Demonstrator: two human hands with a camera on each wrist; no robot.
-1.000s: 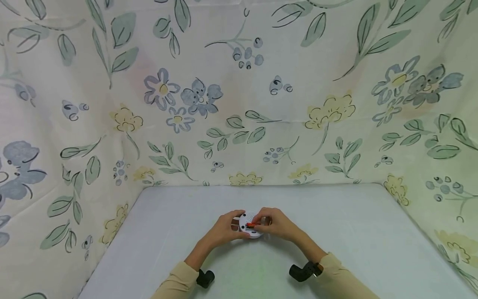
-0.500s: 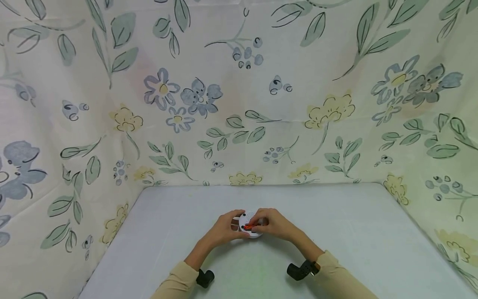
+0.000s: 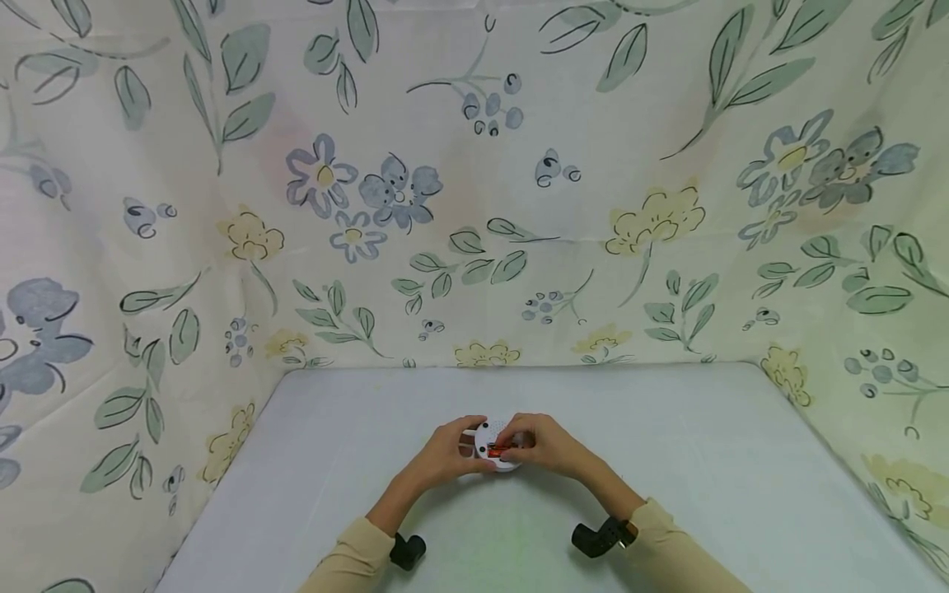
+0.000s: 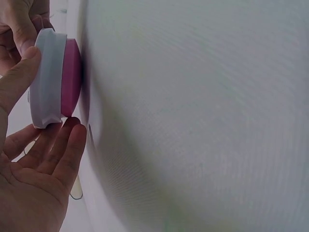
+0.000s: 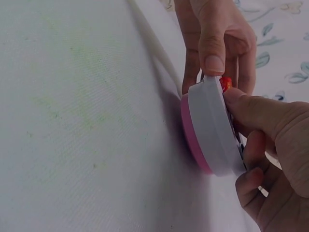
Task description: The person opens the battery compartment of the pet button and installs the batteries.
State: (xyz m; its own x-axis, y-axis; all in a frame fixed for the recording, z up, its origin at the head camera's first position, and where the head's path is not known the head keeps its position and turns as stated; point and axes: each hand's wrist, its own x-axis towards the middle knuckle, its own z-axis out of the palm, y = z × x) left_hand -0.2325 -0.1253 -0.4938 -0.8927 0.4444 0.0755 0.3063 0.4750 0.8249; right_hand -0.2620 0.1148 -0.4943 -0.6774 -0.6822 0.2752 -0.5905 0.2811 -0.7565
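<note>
In the head view, my left hand [image 3: 443,451] grips the left side of a round white device [image 3: 485,431], thumb at the near edge and fingers at the far edge. Its back faces up, with small holes and a recess holding something red that looks like a battery [image 3: 494,452]. My right hand [image 3: 552,445] bends over the recess, thumb and fingertips at the battery. Seen from the left wrist, the device [image 4: 48,79] has a pink underside close to the table. From the right wrist, the right thumb touches the red battery [image 5: 226,83]; the recess is mostly hidden.
A white-covered table [image 3: 356,412] lies under both hands. Floral cloth [image 3: 474,189] hangs behind it and along both sides. Each wrist wears a black camera, such as the right wrist camera [image 3: 596,539].
My right hand has shifted slightly left over the device, and the red battery appears lower in the recess than a second ago. The left hand keeps its grip in the same place.
</note>
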